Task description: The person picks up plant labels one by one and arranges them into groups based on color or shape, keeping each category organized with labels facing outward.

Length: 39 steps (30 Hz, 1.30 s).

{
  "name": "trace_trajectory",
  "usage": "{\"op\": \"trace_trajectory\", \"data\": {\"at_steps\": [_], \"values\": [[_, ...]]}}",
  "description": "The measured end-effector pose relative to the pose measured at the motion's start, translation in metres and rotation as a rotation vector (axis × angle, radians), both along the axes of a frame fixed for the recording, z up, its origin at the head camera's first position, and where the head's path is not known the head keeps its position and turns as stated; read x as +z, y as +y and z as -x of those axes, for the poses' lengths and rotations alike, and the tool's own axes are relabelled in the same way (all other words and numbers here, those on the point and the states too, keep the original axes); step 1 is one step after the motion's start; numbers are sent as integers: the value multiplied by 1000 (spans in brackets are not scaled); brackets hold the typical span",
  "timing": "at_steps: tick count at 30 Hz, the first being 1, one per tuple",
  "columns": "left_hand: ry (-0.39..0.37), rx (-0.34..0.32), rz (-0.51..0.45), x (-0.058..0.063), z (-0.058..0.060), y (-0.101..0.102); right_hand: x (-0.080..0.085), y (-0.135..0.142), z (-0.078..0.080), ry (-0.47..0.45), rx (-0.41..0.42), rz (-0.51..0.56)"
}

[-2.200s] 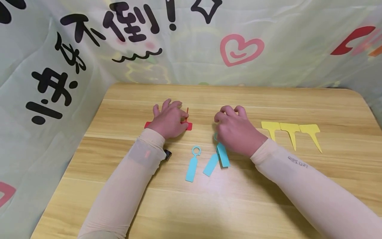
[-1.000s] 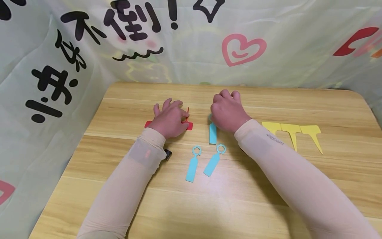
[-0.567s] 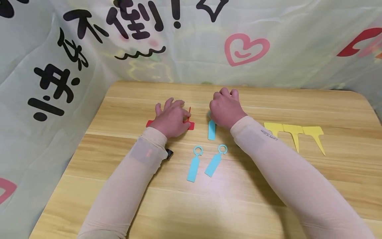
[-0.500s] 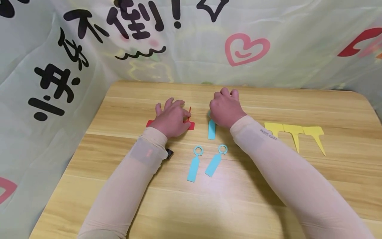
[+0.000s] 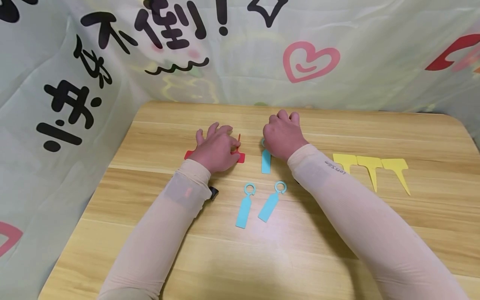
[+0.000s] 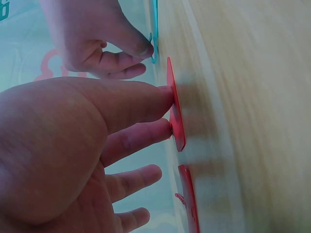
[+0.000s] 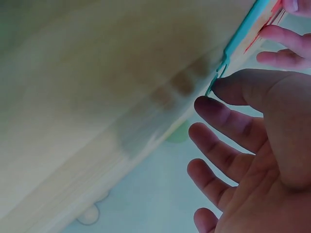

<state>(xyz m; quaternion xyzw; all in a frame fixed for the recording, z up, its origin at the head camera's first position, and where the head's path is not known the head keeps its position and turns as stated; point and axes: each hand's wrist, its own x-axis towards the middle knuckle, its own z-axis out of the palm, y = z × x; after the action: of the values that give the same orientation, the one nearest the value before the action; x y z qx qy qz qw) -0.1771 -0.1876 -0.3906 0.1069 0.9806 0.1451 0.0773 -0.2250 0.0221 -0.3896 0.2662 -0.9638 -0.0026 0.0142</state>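
Observation:
In the head view my left hand (image 5: pixel 214 152) is over two red T-shaped plant labels. Its thumb and index finger pinch the right one (image 5: pixel 241 158), while the remaining fingers are spread. The other red label (image 5: pixel 188 154) is partly covered by this hand; the left wrist view shows it as a red strip (image 6: pixel 190 199) beyond the fingers. My right hand (image 5: pixel 283 137) pinches a blue ring-ended plant tag (image 5: pixel 266 162) at its ring between thumb and index finger, the tag pointing toward me. The right wrist view shows that ring (image 7: pixel 212 86) at the fingertips.
Two more blue tags (image 5: pixel 243 212) lie nearer me on the wooden table (image 5: pixel 240 266). At the right, three yellow T-shaped labels (image 5: pixel 369 161) lie in a row. A small black object (image 5: pixel 213 193) shows by my left wrist. A printed cloth (image 5: pixel 240 83) hangs behind the table.
My right hand has moved away from me and slightly left with one blue tag, away from the other two, then slowed almost to a stop. The left hand stays on the red label.

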Motion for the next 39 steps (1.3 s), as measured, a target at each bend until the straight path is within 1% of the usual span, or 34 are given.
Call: {"op": "trace_trajectory", "data": {"at_steps": [6, 13, 21, 29, 39], "values": [[-4, 0, 1, 0, 0, 0, 0, 0, -2, 7, 2, 1], [-16, -5, 2, 1, 0, 0, 4, 4, -7, -12, 2, 21], [-11, -6, -5, 2, -1, -1, 4, 9, -21, 2, 29, 72], [-8, -6, 0, 0, 0, -1, 4, 12, -34, -27, 11, 89], [-20, -12, -3, 1, 0, -1, 4, 18, -53, 6, 35, 142]]}}
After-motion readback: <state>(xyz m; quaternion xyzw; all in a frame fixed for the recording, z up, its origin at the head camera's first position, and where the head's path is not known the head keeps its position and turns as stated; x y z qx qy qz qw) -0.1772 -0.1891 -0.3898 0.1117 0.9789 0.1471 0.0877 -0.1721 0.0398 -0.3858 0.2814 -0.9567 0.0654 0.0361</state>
